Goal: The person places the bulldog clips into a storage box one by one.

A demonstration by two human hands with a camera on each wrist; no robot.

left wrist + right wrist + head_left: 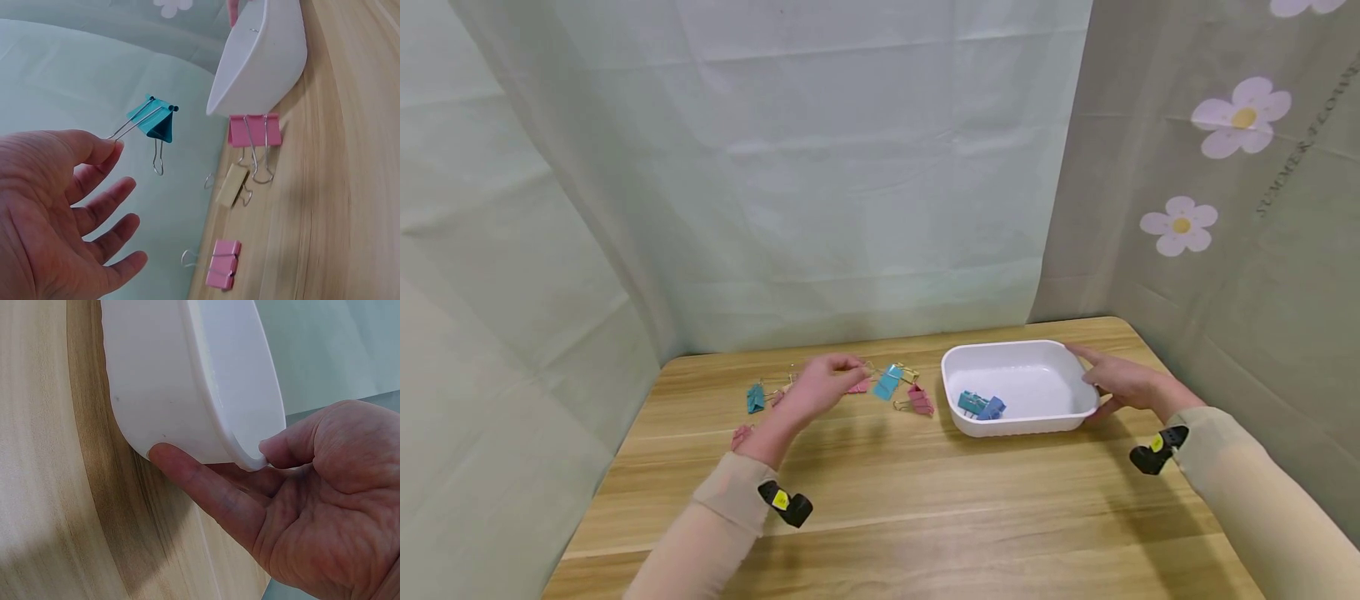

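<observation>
My left hand (827, 385) pinches a wire handle of a teal binder clip (153, 119) between thumb and forefinger, the other fingers spread. This clip (888, 382) hangs above the table. My right hand (1126, 385) grips the right end of a white plastic tray (1017, 427). In the right wrist view its thumb (287, 447) lies on the tray's rim and a finger presses the outer wall. Inside the tray, at its near left corner, lie a teal binder clip (972, 403) and a blue one (992, 408).
Several loose binder clips lie left of the tray: a pink one (920, 400), a yellow one (908, 374), another pink one (858, 387) and a teal one (755, 398). My left forearm passes over a pink clip (742, 435). Cloth curtains (850, 208) surround the wooden table (925, 517).
</observation>
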